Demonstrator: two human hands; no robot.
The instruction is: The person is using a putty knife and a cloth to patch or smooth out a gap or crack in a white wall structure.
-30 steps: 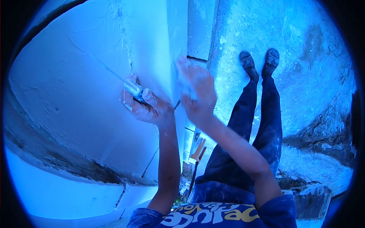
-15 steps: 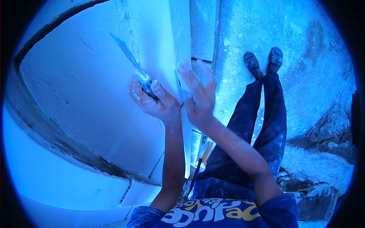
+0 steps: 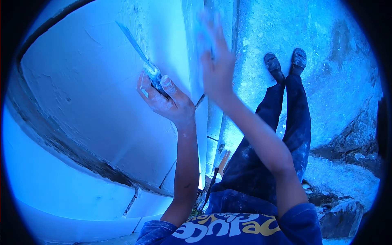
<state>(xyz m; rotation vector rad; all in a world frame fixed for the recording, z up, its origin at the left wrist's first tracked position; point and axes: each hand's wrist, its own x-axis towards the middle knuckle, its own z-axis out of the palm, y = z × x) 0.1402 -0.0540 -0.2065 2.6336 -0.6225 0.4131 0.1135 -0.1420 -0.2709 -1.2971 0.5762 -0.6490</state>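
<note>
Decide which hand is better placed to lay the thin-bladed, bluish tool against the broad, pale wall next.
Left hand, probably: it holds the tool before the wall; the right hand is blurred, farther right.

The blue shirt (image 3: 249, 241) bears lettering (image 3: 228, 228); it's white and yellow.

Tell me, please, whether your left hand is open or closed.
Closed: the left hand is curled around the lower end of a thin-bladed tool.

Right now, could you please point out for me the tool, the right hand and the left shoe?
Tool (image 3: 148, 65): head view, where blade meets handle.
Right hand (image 3: 219, 67): head view, middle of the hand, its fingers blurred.
Left shoe (image 3: 272, 62): head view, top of its front.
</note>
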